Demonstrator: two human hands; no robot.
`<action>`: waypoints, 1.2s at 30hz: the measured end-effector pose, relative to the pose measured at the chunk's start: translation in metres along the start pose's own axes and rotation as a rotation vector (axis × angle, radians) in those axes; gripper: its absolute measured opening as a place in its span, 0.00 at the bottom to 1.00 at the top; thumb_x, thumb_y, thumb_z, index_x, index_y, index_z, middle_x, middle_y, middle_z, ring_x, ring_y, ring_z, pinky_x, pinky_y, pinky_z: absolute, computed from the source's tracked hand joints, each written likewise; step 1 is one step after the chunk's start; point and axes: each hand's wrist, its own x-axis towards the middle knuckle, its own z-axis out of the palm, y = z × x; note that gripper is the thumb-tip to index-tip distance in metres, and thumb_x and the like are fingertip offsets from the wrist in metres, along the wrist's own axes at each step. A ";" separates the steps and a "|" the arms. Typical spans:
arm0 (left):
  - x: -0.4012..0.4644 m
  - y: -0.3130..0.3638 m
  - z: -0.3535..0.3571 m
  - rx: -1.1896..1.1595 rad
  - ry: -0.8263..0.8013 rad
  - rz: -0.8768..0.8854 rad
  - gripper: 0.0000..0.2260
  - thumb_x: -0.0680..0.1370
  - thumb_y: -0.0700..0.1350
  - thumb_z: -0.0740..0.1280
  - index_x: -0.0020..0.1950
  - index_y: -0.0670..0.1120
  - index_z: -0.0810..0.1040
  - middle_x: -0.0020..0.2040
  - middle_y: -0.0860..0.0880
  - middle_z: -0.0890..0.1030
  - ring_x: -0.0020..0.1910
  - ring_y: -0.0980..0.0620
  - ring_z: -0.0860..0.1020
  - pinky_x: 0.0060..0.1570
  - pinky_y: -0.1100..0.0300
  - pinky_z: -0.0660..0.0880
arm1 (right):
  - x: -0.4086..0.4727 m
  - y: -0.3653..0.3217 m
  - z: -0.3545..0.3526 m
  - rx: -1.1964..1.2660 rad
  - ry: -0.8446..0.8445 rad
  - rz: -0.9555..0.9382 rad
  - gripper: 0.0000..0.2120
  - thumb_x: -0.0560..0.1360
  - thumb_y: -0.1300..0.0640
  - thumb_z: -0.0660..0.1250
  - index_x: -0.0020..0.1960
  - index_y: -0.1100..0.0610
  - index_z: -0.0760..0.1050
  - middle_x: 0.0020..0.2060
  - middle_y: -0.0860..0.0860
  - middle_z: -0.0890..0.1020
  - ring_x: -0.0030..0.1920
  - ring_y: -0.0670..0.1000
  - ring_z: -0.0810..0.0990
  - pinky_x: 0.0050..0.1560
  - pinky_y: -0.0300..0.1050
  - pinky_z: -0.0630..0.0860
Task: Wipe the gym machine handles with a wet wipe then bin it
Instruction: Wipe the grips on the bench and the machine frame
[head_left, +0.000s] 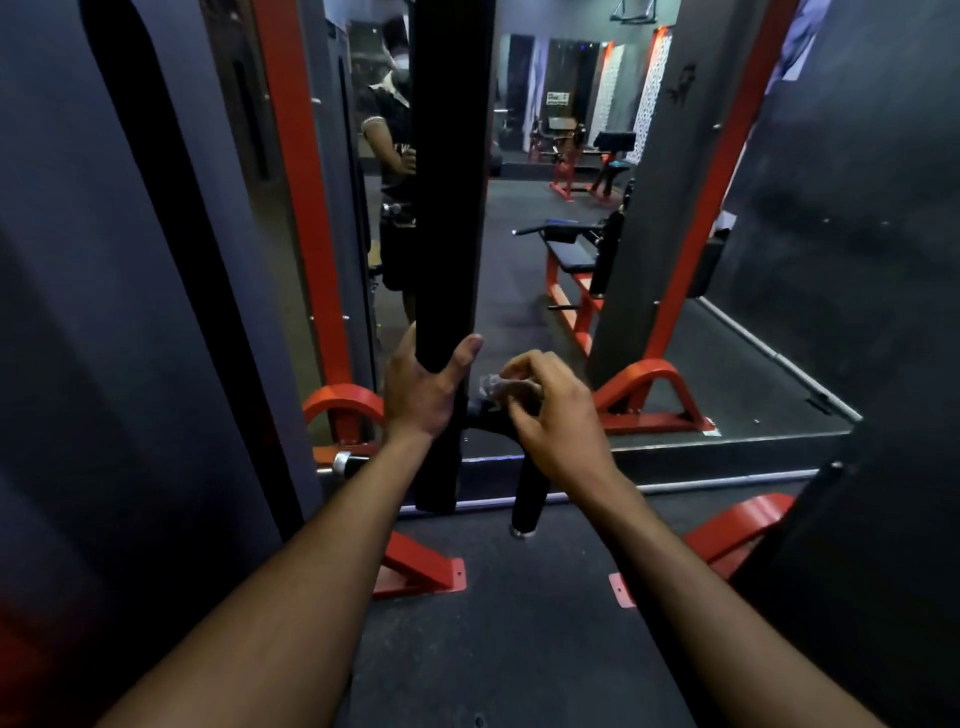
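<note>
A tall black padded post of the gym machine hangs upright in front of me. My left hand is wrapped around its lower part. From the post's base a black handle bends right and then down, ending in a silver cap. My right hand presses a small pale wet wipe onto the top bend of that handle. A second silver-capped handle end sticks out on the left, behind my left forearm.
Red frame uprights and dark side panels close in on both sides. A wall mirror behind the machine reflects a person and a red bench. Red floor feet sit on the dark rubber floor near me. No bin is visible.
</note>
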 end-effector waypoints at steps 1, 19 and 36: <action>-0.001 -0.001 -0.001 0.000 0.009 0.023 0.24 0.70 0.68 0.68 0.48 0.48 0.77 0.42 0.52 0.81 0.42 0.54 0.79 0.42 0.61 0.73 | -0.001 0.001 0.002 -0.004 -0.018 -0.001 0.12 0.73 0.67 0.70 0.51 0.53 0.77 0.47 0.47 0.81 0.47 0.43 0.82 0.50 0.44 0.80; -0.013 0.000 -0.015 0.018 0.014 0.084 0.34 0.71 0.76 0.64 0.49 0.44 0.78 0.44 0.48 0.82 0.43 0.54 0.81 0.42 0.60 0.73 | -0.045 0.014 -0.009 -0.217 -0.096 -0.300 0.20 0.76 0.69 0.70 0.66 0.57 0.79 0.66 0.51 0.80 0.66 0.48 0.79 0.64 0.50 0.77; -0.023 0.004 -0.029 -0.007 -0.073 0.082 0.24 0.74 0.70 0.65 0.50 0.49 0.77 0.50 0.47 0.83 0.49 0.56 0.81 0.47 0.65 0.73 | -0.026 -0.021 0.005 -0.283 -0.195 -0.317 0.12 0.79 0.55 0.65 0.58 0.56 0.83 0.50 0.51 0.83 0.49 0.54 0.84 0.48 0.55 0.80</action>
